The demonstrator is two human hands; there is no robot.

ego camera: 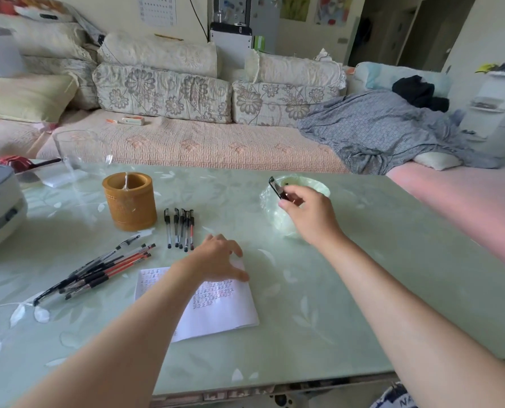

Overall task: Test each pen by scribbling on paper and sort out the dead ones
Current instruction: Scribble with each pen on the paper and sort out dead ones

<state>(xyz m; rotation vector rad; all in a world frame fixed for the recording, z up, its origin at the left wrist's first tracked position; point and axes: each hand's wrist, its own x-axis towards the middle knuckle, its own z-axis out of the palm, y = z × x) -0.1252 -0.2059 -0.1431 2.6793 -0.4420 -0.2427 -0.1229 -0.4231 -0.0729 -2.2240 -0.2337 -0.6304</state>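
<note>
Head view: R hand (307,213) pinches black pen (277,188) just over pale green bowl (270,209), well right of paper (224,313), pen axis slanting up-left; L hand (218,257) unclenched, fingers spread, pressing paper's top edge.

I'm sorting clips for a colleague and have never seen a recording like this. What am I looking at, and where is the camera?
There is no machine here: a person wears one wide-angle camera on the head, so you look forward and down at their two bare arms. The left hand rests with spread fingers on a sheet of paper covered in small scribbles. The right hand pinches a black pen by a pale green container. On the green table also lie a neat row of pens and a looser pile of pens; a brown pen holder stands behind them. A sofa runs along the back.
</note>
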